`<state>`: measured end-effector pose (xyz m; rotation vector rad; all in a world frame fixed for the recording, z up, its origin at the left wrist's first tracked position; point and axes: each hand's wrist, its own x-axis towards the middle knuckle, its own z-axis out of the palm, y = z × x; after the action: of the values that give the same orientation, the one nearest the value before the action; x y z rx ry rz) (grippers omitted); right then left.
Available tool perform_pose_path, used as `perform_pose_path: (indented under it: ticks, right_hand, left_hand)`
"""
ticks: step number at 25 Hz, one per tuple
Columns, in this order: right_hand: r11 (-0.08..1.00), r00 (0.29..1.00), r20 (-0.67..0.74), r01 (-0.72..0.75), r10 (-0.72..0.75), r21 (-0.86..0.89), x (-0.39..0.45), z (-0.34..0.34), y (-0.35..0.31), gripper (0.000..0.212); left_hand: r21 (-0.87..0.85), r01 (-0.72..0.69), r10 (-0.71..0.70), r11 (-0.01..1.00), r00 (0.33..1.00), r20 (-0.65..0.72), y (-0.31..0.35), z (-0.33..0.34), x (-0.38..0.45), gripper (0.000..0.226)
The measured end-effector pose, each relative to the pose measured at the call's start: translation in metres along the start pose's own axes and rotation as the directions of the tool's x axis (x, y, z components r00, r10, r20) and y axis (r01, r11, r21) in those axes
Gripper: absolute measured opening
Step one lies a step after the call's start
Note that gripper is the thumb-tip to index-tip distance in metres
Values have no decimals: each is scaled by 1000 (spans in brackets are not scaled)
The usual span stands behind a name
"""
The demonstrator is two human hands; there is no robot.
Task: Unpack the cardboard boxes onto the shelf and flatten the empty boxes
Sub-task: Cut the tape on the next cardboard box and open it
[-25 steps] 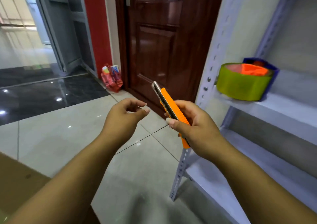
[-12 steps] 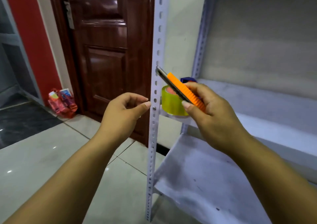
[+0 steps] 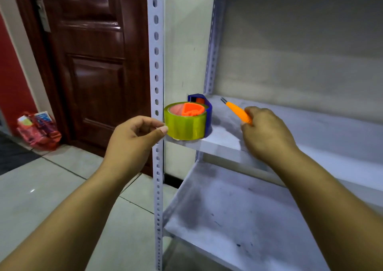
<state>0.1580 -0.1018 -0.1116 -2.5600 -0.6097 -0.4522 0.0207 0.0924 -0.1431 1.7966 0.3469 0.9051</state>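
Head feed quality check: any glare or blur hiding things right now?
Head view: glare streaks on the glossy door and a glint on the floor tiles; the red bag at left is blurred; right hand and orange knife are slightly soft.

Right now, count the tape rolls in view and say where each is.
1. The tape roll, in a dispenser, sits at the left front corner of the shelf board; more may lie out of frame.
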Motion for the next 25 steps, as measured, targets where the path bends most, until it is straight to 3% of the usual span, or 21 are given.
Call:
perform_pose_path:
  ticks: [4, 12, 17, 21, 25]
  right_hand:
    - [988, 996, 86, -17, 30, -154, 0, 9, 6, 11]
    - [987, 993, 116, 9, 10, -162, 3, 5, 1, 22]
    - [994, 992, -91, 84, -91, -70, -3, -2, 0, 33]
    - [958, 927, -287, 275, -242, 81, -17, 3, -6, 21]
    - [858, 881, -335, 431, -333, 280, -41, 17, -28, 9]
  left_hand:
    - [41, 39, -40, 998, 999, 8, -9, 5, -7, 2]
    - [23, 42, -42, 999, 999, -20, -14, 8, -12, 3]
    - [55, 65, -65, 996, 998, 13, -19, 11, -18, 4]
    - [37, 88, -88, 995, 996, 3, -25, 6, -26, 3]
    - [67, 125, -124, 990, 992, -11, -32, -10, -40, 5]
